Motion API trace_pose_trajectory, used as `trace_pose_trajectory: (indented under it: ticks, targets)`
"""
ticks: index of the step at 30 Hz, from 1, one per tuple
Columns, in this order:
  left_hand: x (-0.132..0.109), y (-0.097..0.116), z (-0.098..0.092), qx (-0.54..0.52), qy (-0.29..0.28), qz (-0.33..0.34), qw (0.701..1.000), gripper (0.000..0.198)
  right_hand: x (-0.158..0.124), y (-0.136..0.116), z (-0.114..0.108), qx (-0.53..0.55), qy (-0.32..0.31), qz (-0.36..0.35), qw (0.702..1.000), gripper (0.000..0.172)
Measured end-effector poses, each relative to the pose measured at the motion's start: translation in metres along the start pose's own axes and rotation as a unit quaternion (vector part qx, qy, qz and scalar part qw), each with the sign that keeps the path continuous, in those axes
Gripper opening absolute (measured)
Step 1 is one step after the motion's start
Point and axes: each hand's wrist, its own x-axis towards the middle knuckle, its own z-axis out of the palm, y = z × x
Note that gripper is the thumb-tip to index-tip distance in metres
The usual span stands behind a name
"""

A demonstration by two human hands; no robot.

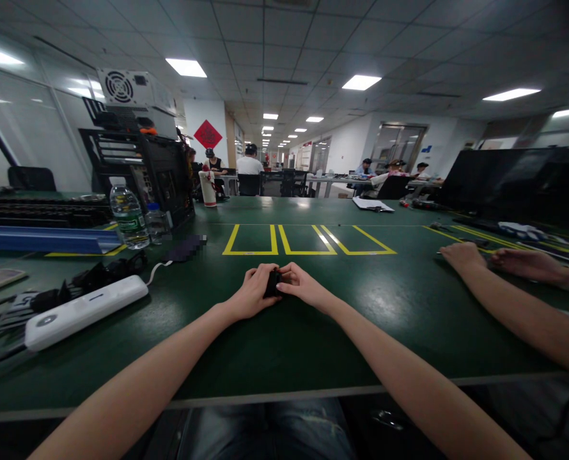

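Note:
A small black object (273,285) is held between my two hands, low over the green table (313,358); its exact kind is too small to tell. My left hand (256,291) has its fingers wrapped round the left side of it. From the right, the thumb and fingers of my right hand (303,285) pinch its other side. Just beyond both hands, yellow tape outlines (306,253) mark the table top.
On the left lie a white power strip (87,313), black cables, a water bottle (128,214) and an open computer case (162,172). Another person's hands (467,259) rest at the right, near a black monitor (509,185). A clipboard (373,204) lies at the far edge.

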Motion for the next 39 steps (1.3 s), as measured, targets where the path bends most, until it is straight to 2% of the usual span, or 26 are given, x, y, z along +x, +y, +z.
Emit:
trace_pose_trajectory:
  ticks: [3, 9, 17, 25, 31, 39]
  targets:
    - [0.0002, -0.0006, 0.0019, 0.003, 0.009, -0.002, 1.000, 0.054, -0.0012, -0.0007, 0.0002, 0.006, -0.003, -0.008, 1.000, 0.036]
    - [0.0005, -0.0029, 0.0047, 0.007, 0.019, 0.005, 1.000, 0.057, 0.0005, 0.0007, 0.0011, -0.022, 0.032, -0.014, 0.999, 0.025]
    - [0.0003, -0.0019, 0.0029, 0.009, 0.010, 0.002, 1.000, 0.056, 0.0025, 0.0047, -0.0002, -0.012, 0.028, 0.021, 0.999, 0.033]
    - [0.0002, -0.0007, 0.0018, 0.003, 0.005, 0.000, 1.000, 0.054, -0.0011, -0.0021, 0.0001, -0.019, 0.014, 0.002, 1.000, 0.036]
    - [0.0002, -0.0009, 0.0017, 0.007, 0.010, 0.006, 1.000, 0.055, -0.0018, -0.0022, 0.0004, -0.032, 0.030, 0.011, 0.999, 0.029]
    - [0.0008, -0.0026, 0.0054, 0.011, 0.018, -0.003, 1.000, 0.057, 0.0015, 0.0011, 0.0026, -0.016, 0.037, 0.026, 0.999, 0.034]
